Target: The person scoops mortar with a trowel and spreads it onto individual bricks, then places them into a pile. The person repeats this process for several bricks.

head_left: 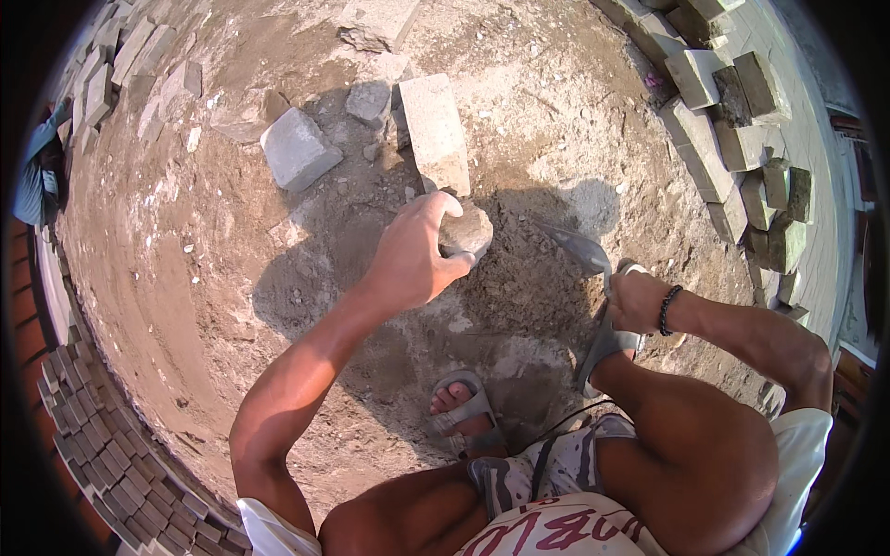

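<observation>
So it's mostly dusty ground point(185, 306) here, with a big stack of pavers point(130, 454) off at lower left. A long pale block point(434, 120) lies out ahead. Right hand's point(635, 298) closed around a trowel point(582, 250), blade pointing at loose dirt. Left hand's point(413, 250) curled round a rough stone chunk point(474, 230), just beside the block's near end. Black beaded bracelet point(666, 310) on the right wrist.

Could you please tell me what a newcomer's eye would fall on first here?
Probably the left hand near the middle, gripping a rough stone chunk just below a long pale block. Next comes the right hand, right of centre, holding a trowel. Loosely piled blocks line the upper right.
</observation>
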Motion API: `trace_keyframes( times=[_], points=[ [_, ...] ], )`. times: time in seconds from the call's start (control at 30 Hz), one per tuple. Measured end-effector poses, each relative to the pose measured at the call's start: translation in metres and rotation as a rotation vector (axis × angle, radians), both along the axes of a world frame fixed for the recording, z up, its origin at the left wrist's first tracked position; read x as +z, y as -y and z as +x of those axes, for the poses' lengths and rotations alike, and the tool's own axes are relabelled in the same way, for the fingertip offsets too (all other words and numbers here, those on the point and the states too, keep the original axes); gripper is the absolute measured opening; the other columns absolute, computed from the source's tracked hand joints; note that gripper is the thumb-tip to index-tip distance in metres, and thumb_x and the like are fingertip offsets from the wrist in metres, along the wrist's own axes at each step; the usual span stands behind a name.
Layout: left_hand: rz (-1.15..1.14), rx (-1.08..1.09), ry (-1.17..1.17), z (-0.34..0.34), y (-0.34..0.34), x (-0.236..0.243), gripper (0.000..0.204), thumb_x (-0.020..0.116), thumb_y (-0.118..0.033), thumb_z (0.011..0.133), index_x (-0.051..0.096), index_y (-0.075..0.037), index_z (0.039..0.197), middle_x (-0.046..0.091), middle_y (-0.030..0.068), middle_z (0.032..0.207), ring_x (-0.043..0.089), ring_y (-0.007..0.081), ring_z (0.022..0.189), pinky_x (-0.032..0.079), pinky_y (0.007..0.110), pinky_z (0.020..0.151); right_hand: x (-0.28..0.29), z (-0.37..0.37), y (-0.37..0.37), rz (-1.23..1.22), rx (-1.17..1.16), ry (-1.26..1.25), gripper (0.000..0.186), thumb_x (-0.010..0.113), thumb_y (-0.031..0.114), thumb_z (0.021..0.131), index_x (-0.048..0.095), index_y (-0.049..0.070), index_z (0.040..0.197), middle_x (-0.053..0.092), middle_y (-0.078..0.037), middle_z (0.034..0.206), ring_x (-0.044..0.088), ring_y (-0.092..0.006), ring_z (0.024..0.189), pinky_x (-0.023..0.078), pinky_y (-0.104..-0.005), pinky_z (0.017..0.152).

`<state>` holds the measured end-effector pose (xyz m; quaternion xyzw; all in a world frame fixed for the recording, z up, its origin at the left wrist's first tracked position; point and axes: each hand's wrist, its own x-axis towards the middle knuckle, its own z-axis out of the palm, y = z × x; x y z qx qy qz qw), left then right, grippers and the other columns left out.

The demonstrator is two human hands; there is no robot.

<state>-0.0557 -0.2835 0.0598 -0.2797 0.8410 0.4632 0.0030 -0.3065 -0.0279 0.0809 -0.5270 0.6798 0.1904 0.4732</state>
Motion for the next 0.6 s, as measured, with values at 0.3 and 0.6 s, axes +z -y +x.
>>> trace_keyframes(
  times=[0.3, 0.6],
  points=[
    [0.040, -0.060, 0.038, 0.003, -0.004, 0.004, 0.053, 0.077, -0.021, 0.075, 0.050, -0.004, 0.117, 0.061, 0.0238, 0.112, 0.058, 0.0404, 0.110, 0.045, 0.043, 0.092, 0.031, 0.010, -0.035, 0.049, 0.116, -0.063, 0.029, 0.059, 0.021, 0.084, 0.054, -0.005, 0.096, 0.067, -0.022, 0.070, 0.068, -0.0383, 0.065, 0.054, -0.0482, 0.063],
    [-0.004, -0.051, 0.027, 0.014, -0.004, -0.002, 0.053, 0.077, -0.019, 0.075, 0.050, -0.001, 0.116, 0.060, 0.0243, 0.113, 0.058, 0.0406, 0.109, 0.045, 0.045, 0.093, -0.023, -0.031, 0.026, -0.083, -0.236, -0.016, 0.030, 0.062, 0.021, 0.084, 0.056, -0.007, 0.092, 0.063, -0.027, 0.072, 0.065, -0.0446, 0.074, 0.054, -0.0477, 0.070]
  ],
)
